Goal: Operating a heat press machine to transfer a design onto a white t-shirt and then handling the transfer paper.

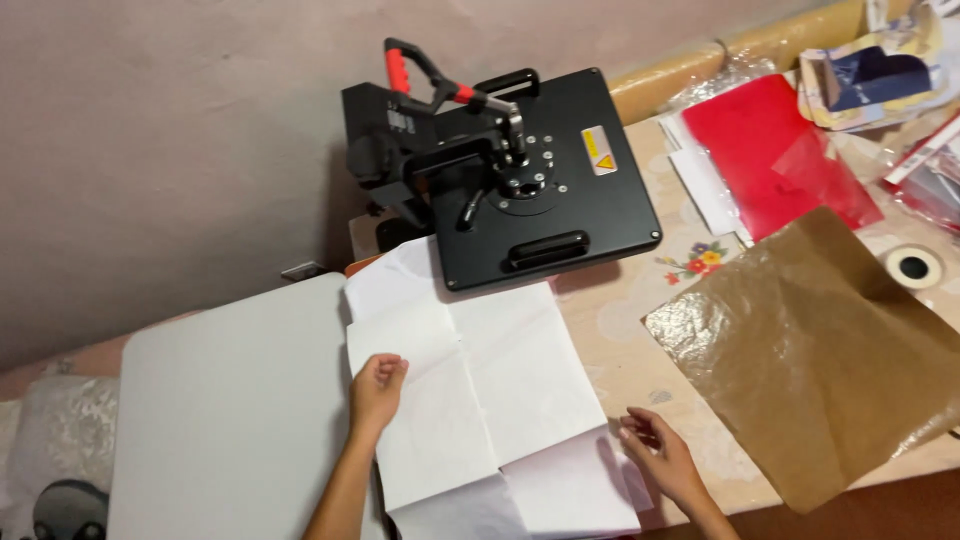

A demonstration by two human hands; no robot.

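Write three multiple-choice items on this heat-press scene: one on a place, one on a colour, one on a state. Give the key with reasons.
1. Where does the brown sheet lie?
A. To the right of the white fabric
B. Under the press plate
C. On the grey board

2. What colour is the grip on the press handle?
A. Blue
B. Red
C. Yellow

3. How does the left hand meet the white fabric?
A. It hangs well above it
B. It rests on its left part
C. It is tucked under the heat press

Key: 1 A, the brown sheet is spread on the table to the right of the fabric, beyond the right hand. 2 B, the grip atop the black heat press is red. 3 B, the hand lies on the cloth near its left edge, beside the grey board.
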